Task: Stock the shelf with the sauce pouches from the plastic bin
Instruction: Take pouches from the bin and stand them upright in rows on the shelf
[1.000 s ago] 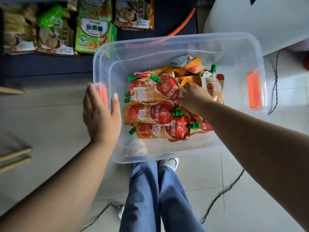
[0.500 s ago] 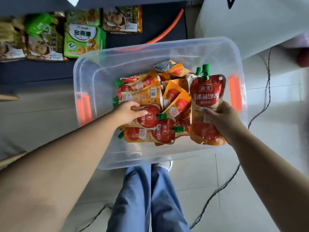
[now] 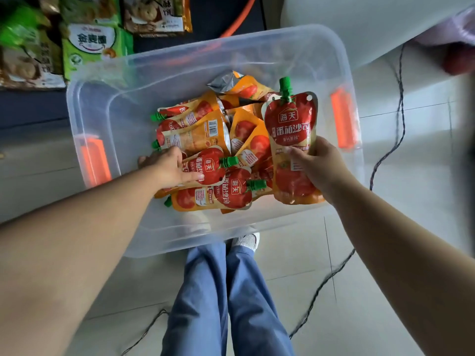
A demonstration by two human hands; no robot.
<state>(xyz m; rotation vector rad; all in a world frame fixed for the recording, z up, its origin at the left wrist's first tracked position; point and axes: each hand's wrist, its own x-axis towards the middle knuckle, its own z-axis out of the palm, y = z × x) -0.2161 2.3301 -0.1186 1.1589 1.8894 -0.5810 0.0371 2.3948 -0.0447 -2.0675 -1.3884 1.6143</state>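
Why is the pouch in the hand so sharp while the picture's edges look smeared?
Head view: the held pouch in the right hand is crisp, print legible; the green packets top left and the right edge smear with motion blur; the wide lens bows the bin rim.
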